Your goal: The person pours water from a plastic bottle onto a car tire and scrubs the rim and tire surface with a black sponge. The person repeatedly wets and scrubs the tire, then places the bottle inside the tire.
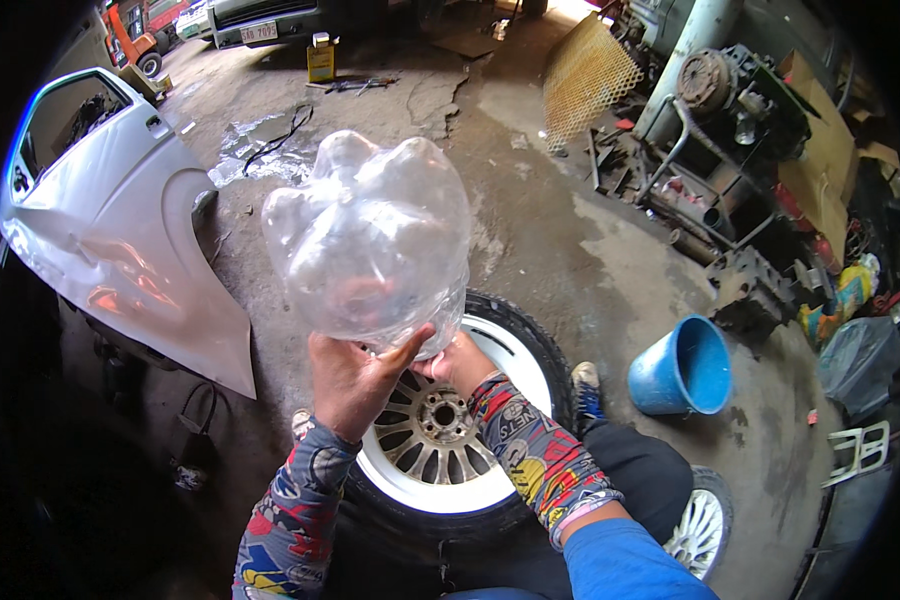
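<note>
Clear plastic, a crumpled bottle (370, 240), fills the middle of the head view; we hold it up over a wheel (450, 420) lying flat on the concrete floor (560, 260). Our left hand (355, 378) is closed around the bottle's lower end, thumb pressed to it. Our right hand (455, 358) sits against the same end from the other side, mostly hidden, so we cannot tell how far it closes. We judge the bottle to be mid-handling above the rim; any lowering calls for a steady two-handed grip. Around us: a white car door (110, 220) to the left, a blue bucket (682, 368) to the right, scrap parts (730, 110) beyond. Nothing stands between bottle and wheel.
</note>
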A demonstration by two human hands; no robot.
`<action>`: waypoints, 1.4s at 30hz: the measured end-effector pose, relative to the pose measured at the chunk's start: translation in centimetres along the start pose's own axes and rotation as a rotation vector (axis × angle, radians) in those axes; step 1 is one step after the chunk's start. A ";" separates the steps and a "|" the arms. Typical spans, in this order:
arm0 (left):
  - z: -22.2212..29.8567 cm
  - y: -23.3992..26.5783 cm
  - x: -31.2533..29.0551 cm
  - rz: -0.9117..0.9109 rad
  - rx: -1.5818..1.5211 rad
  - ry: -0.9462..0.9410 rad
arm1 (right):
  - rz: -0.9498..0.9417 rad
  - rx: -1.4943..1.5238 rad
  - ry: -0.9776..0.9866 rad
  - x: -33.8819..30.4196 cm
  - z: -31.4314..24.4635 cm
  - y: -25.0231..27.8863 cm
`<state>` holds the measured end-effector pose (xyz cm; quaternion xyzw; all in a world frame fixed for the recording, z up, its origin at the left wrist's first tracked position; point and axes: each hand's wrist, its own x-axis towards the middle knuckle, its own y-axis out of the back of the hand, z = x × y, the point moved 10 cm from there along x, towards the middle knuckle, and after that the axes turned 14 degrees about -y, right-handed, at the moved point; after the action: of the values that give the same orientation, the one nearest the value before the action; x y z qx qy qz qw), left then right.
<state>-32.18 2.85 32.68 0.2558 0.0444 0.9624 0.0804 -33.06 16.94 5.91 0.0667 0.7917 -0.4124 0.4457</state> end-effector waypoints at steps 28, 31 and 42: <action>3.6 -6.4 -2.2 -0.136 0.070 -0.282 | 0.584 -1.610 0.746 -15.5 -5.1 3.8; 3.4 -6.9 -1.9 -0.177 0.021 -0.260 | 0.687 -1.645 0.881 -15.5 -5.9 4.6; 3.7 -6.3 -2.6 -0.158 -0.111 -0.051 | 0.824 -1.644 0.606 -16.6 -7.8 6.8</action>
<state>-27.28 8.71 33.87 0.2709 0.0088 0.9473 0.1711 -25.05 31.27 16.56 0.1099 0.8289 0.4933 0.2399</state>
